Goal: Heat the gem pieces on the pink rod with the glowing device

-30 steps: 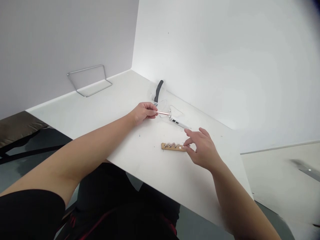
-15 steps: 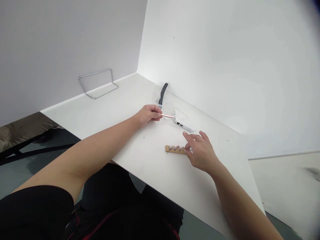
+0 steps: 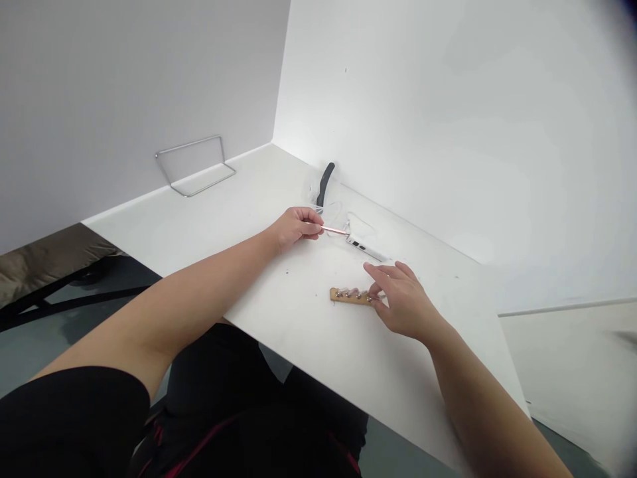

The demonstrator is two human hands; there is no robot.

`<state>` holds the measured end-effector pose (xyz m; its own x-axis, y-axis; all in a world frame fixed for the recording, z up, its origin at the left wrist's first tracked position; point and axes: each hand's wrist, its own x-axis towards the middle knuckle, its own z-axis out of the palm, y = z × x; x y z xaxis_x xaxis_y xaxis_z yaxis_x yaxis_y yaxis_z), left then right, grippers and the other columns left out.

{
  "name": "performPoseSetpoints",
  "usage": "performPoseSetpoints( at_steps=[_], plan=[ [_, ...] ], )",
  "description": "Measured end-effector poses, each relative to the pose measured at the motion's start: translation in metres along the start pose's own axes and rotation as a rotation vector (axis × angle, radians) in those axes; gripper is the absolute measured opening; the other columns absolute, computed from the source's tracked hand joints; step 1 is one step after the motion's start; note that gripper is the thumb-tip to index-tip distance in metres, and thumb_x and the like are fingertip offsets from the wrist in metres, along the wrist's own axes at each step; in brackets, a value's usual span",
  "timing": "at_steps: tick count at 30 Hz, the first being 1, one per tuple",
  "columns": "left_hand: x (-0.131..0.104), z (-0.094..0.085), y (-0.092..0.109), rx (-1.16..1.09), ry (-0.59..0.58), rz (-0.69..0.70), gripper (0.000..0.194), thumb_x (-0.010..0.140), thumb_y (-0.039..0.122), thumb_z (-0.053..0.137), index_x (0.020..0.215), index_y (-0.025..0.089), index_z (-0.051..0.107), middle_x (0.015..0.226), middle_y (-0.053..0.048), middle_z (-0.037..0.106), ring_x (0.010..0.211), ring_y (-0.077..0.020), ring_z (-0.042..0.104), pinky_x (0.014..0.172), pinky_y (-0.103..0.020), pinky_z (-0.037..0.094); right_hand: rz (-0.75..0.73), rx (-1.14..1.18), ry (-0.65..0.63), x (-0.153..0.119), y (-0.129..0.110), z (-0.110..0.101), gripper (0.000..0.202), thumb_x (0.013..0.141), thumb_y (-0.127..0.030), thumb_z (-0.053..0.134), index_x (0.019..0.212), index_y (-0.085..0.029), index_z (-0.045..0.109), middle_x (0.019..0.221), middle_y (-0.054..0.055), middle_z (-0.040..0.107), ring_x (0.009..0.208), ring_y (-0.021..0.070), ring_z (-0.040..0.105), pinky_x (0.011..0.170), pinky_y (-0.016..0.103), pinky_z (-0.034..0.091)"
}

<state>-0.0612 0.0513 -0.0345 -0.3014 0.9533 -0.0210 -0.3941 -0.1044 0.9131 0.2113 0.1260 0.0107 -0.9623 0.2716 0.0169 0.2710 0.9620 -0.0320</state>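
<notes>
My left hand [image 3: 300, 226] pinches a thin copper-pink rod [image 3: 334, 230]. Its far tip points right, up to the near end of a slim white device [image 3: 367, 248] with dark buttons; whether they touch I cannot tell. Closer to me lies a narrow wooden strip [image 3: 351, 297] with several shiny round metal pieces in a row. The thumb and a finger of my right hand [image 3: 402, 297] close on the strip's right end, partly covering it, while other fingers stay raised.
Behind my left hand, a curved black handle [image 3: 325, 184] lies beside clear plastic and a thin pale cord. A bent metal wire frame [image 3: 196, 167] stands at the left wall. White panels border the white table [image 3: 298, 318] at the back; its front edge is close to my body.
Both hands keep their grips and hardly move. The view has shifted very slightly; the rod, device and wooden strip look the same.
</notes>
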Motion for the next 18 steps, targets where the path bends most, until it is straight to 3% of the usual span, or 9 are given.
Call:
performPoseSetpoints(
  at_steps=[8,13,18],
  plan=[
    [-0.001,0.001,-0.001,0.02,-0.004,0.003,0.009,0.065,0.004,0.063,0.071,0.01,0.059,0.063,-0.003,0.063,0.063,-0.0105,0.061,0.064,-0.025,0.047,-0.011,0.001,0.025,-0.001,0.002,0.003,0.058,0.076,-0.01,0.048,0.132,-0.016,0.036,0.078,0.004,0.069,0.11,0.0276,0.05,0.102,0.054,0.027],
    [0.0,0.001,0.0,0.042,-0.016,0.013,0.01,0.065,0.004,0.063,0.071,0.01,0.059,0.062,-0.003,0.063,0.059,-0.0095,0.06,0.063,-0.025,0.046,-0.046,0.018,0.047,0.0,0.004,0.006,0.056,0.074,-0.009,0.049,0.129,-0.016,0.039,0.09,0.005,0.069,0.107,0.0267,0.051,0.098,0.049,0.032],
    [0.0,0.0,-0.001,0.051,-0.024,0.024,0.009,0.064,0.005,0.064,0.071,0.01,0.059,0.061,-0.002,0.063,0.058,-0.0092,0.059,0.062,-0.025,0.046,-0.053,0.05,0.052,0.002,0.006,0.01,0.053,0.075,-0.01,0.049,0.127,-0.018,0.041,0.086,0.004,0.07,0.108,0.0277,0.051,0.097,0.05,0.032]
  ],
)
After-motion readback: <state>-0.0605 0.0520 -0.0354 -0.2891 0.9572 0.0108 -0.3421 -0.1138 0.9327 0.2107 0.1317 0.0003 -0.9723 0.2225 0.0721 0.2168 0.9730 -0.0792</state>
